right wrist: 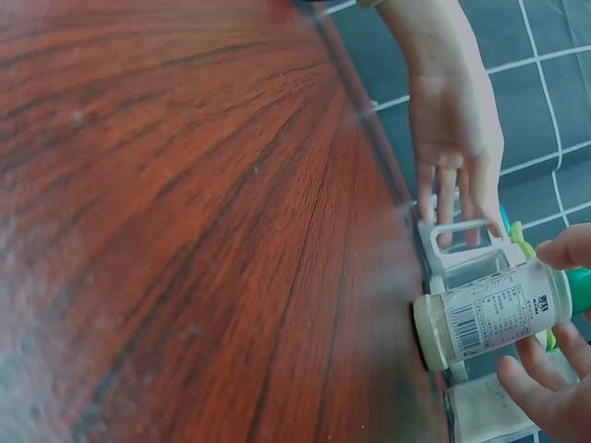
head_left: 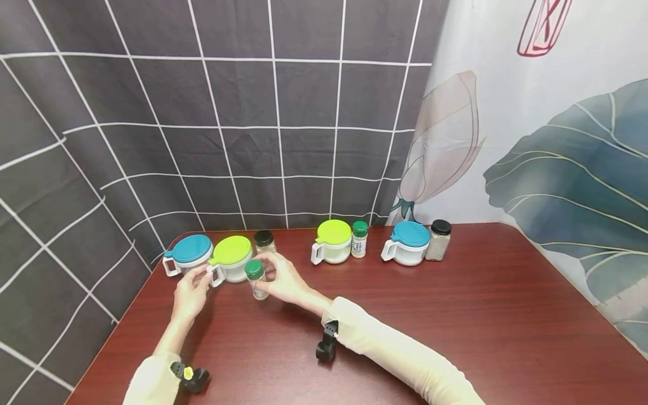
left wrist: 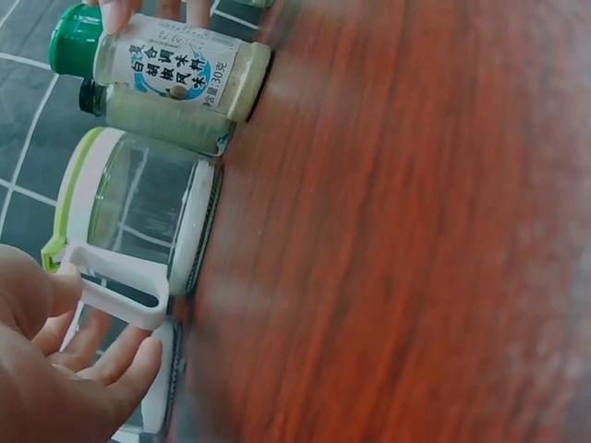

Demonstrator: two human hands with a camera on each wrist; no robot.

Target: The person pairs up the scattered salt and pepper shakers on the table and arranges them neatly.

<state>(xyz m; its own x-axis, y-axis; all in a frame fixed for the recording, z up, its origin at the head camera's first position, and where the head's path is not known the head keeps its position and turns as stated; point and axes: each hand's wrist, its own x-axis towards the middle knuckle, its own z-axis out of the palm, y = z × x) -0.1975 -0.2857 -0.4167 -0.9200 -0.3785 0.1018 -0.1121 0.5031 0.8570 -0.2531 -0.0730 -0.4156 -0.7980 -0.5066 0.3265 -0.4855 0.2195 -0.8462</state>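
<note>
In the head view my left hand is at the white handle of a seasoning jar with a lime-green lid. Its thumb meets the handle in the left wrist view, with the fingers behind. My right hand pinches a small spice bottle with a green cap between thumb and fingers, just right of that jar. The bottle stands upright, its printed label showing in the right wrist view. Behind it is a black-capped bottle, partly hidden by the right hand.
A blue-lidded jar stands at the far left, beside the left fingers. Farther right along the wall stand another lime-lidded jar, a green-capped bottle, a blue-lidded jar and a black-capped bottle. All are on the reddish-brown table.
</note>
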